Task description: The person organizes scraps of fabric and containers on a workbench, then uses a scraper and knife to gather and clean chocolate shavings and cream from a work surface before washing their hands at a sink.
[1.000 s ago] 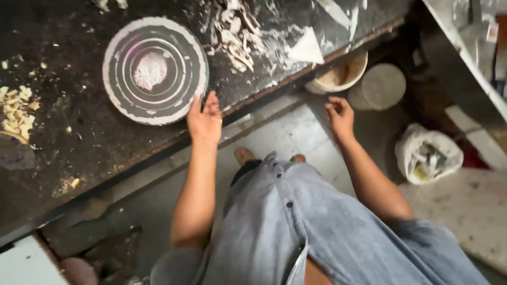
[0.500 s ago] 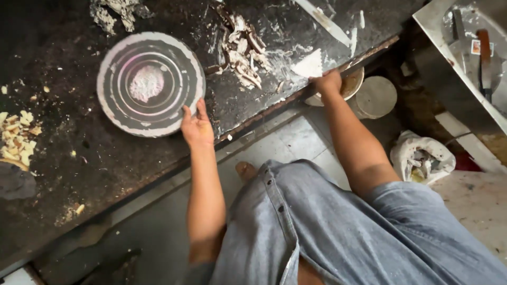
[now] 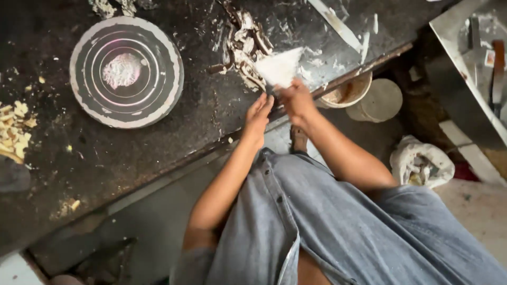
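A round banding wheel [image 3: 127, 71] with pale concentric rings and a smear of clay at its centre lies on the dark worktable [image 3: 158, 142]. My right hand [image 3: 296, 100] grips the near corner of a flat white scraper-like piece [image 3: 280, 67] at the table's front edge. My left hand [image 3: 259, 117] is beside it, fingers straight and together, touching the table edge. A heap of pale clay scraps [image 3: 245, 47] lies just behind the white piece.
A clay-smeared bucket [image 3: 348, 92] and a round lid [image 3: 381, 99] sit on the floor under the table edge. A crumpled white bag [image 3: 421, 162] lies right of my leg. Shelving with tools [image 3: 475, 58] stands at right. Yellowish crumbs [image 3: 13, 132] lie at table left.
My left hand left the wheel and moved right to the table edge. My right hand rose from the bucket area and took hold of the white piece.
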